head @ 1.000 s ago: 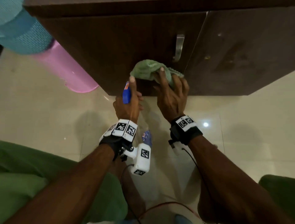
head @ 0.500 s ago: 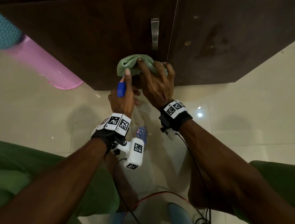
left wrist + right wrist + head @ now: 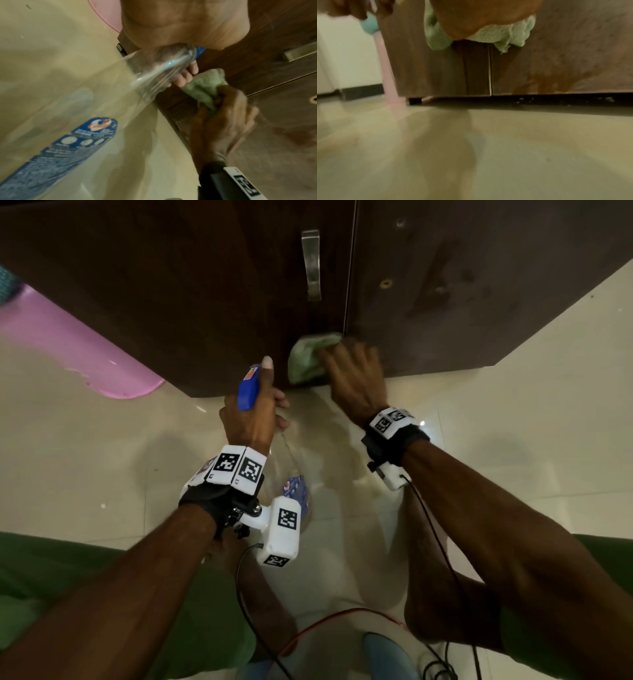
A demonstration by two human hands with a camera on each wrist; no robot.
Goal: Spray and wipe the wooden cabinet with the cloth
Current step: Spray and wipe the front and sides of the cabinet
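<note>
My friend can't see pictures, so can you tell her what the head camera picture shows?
A person's right hand presses a green cloth against the bottom of a dark wooden cabinet, at the gap between its doors. Their left hand holds a clear spray bottle with a blue top. A pink bin stands on the left.

My right hand (image 3: 354, 378) is smeared with motion blur, so I can't make out its fingers on the cloth (image 3: 308, 357). The spray bottle (image 3: 72, 121) label's unreadable, its base cut off.

Glossy cream tile floor (image 3: 513, 412), pink bin? (image 3: 68, 344)
</note>
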